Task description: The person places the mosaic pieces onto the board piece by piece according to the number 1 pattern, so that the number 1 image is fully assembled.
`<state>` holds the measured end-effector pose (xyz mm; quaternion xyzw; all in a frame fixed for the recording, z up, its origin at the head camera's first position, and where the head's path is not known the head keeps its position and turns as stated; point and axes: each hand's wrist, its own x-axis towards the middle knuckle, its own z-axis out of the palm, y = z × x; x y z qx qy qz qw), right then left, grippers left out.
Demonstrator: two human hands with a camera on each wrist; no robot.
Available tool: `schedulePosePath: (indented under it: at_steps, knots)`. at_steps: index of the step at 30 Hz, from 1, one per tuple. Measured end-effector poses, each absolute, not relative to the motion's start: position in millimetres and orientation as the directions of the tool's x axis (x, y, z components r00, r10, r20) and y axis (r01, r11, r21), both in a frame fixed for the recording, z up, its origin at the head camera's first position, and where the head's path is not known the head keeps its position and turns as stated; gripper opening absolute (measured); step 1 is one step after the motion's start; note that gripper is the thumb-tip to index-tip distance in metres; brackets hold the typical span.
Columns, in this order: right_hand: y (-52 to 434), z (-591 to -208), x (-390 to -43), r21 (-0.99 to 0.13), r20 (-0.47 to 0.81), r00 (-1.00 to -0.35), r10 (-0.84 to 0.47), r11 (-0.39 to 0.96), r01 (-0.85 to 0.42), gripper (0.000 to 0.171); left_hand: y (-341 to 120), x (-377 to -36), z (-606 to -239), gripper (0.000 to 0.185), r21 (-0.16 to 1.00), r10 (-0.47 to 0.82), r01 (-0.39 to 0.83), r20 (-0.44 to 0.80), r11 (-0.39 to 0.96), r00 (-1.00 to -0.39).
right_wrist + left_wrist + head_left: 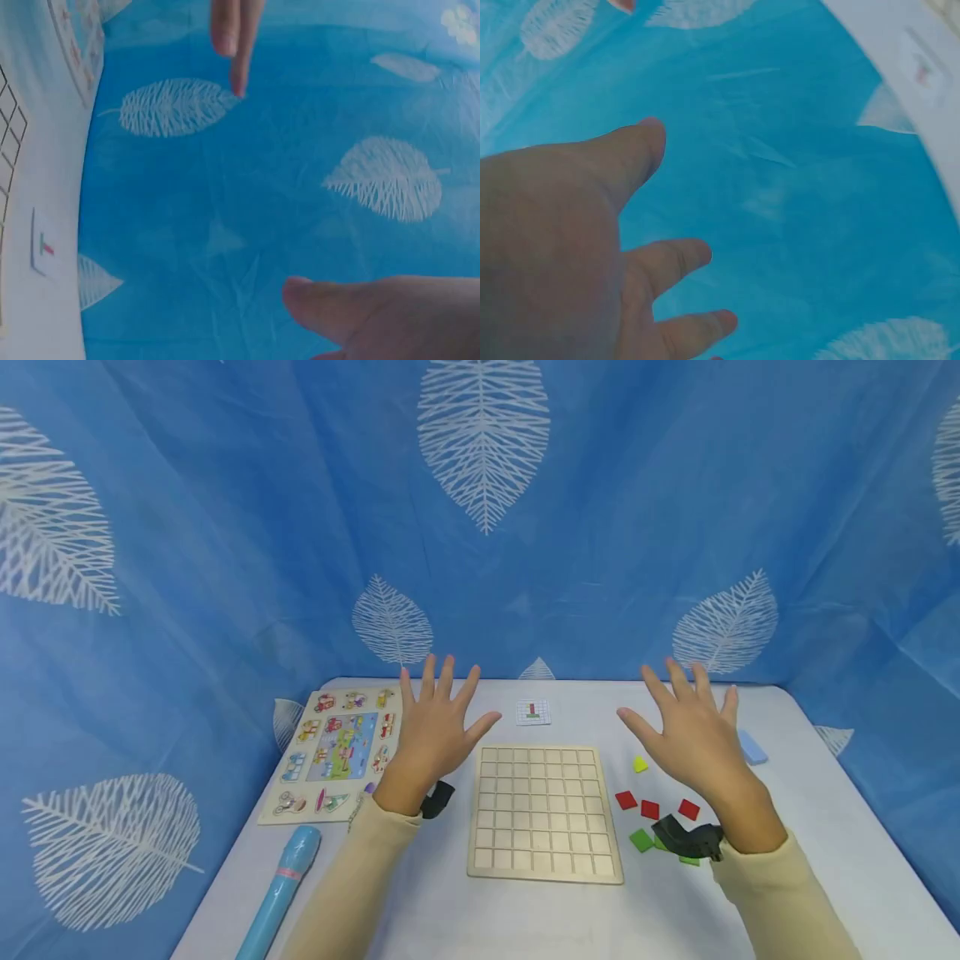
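Note:
Both hands are raised above the white table (525,918) with fingers spread and hold nothing. My left hand (438,722) hovers between a picture puzzle board (337,752) and an empty wooden grid board (543,810). My right hand (693,735) hovers right of the grid, above loose tiles: a yellow one (639,764), red ones (649,808) and green ones (641,839). A small pattern card (533,712) lies behind the grid. In the left wrist view the left hand (592,247) shows against the blue curtain. The right wrist view shows my right thumb (352,307) and the other hand's fingertips (232,37).
A blue cylinder (279,893) lies at the table's front left. A light blue block (752,747) sits by the right edge. Blue curtain with white leaf prints (483,443) encloses the table on three sides.

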<state>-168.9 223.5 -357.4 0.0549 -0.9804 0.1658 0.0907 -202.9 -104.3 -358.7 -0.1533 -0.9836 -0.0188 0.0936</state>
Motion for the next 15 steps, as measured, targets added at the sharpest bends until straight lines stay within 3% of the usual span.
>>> schedulePosePath:
  at_steps: [6, 15]
  knots:
    - [245.8, -388.1, -164.9, -0.357, 0.250, -0.967, -0.051, 0.923, -0.141, 0.060, -129.2, -199.5, -396.1, 0.072, 0.070, 0.297, 0.311, 0.162, 0.948, -0.941]
    - [274.2, -445.6, -172.8, -0.427, 0.140, -0.987, -0.075, 0.895, -0.129, 0.051, -145.1, -195.0, -452.4, 0.068, 0.166, 0.352, 0.374, 0.150, 0.912, -0.924]
